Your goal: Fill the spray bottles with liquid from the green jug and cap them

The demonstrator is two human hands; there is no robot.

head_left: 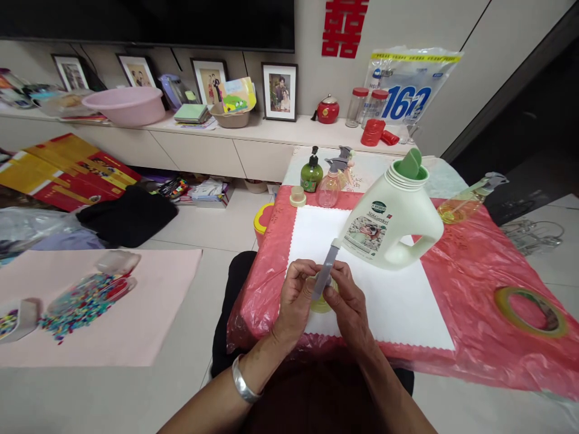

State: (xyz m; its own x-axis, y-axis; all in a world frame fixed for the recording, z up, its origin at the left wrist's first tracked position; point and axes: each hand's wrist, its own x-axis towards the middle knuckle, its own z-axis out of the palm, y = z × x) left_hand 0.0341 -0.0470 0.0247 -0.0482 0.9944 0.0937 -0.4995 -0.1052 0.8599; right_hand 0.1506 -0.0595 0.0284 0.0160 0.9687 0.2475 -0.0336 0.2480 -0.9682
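Observation:
Both my hands meet over the near edge of a white mat on the table. My left hand and my right hand are closed around a small bottle of yellow liquid with a grey trigger sprayer sticking up between the fingers. The bottle's body is mostly hidden by my fingers. Just behind, a large white detergent jug with a green funnel in its neck stands on the mat.
A red plastic cover drapes the table. At the back stand a green pump bottle, a clear spray bottle and a cap. Another spray bottle lies right; a tape roll sits near right. Beads lie on the floor left.

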